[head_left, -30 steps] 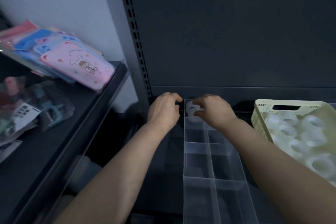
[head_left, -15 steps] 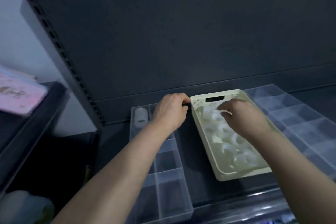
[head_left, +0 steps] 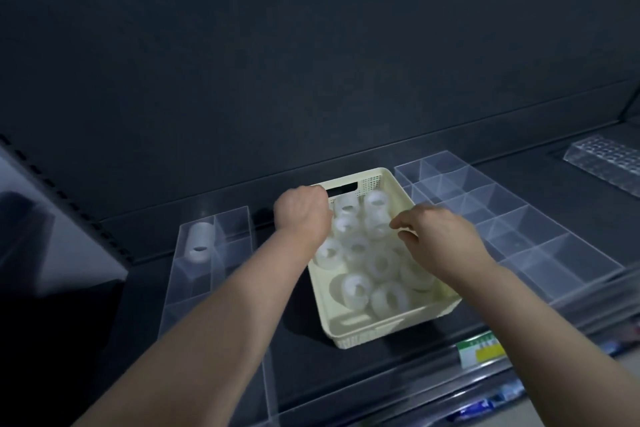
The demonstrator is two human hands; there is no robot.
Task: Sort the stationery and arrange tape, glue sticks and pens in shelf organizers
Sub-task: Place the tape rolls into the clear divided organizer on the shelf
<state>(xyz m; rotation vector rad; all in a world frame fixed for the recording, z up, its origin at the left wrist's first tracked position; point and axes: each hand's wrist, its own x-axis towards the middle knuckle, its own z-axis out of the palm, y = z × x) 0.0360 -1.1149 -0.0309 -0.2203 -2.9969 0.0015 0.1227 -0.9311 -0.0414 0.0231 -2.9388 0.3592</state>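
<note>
A cream plastic basket [head_left: 391,322] full of several clear tape rolls [head_left: 356,288] sits on the dark shelf. My left hand [head_left: 303,215] is curled over the basket's far left rim beside the handle slot. Over the rolls on the basket's right side hovers my right hand [head_left: 440,236]; its fingers are bent downward, their tips close to a roll, and nothing shows between them. Left of the basket stands a clear divided organizer [head_left: 214,288] with a short stack of tape rolls [head_left: 199,241] lying in its far left compartment.
A second clear divided organizer [head_left: 519,236] stands right of the basket. A clear rack with rows of holes [head_left: 606,163] lies at the far right. The shelf's front edge carries a green and yellow label [head_left: 479,352]. A dark back panel rises behind.
My view swung right, from the left organizer to the basket. My right hand left the tape in the left organizer and moved over the basket. My left hand shifted to the basket's rim.
</note>
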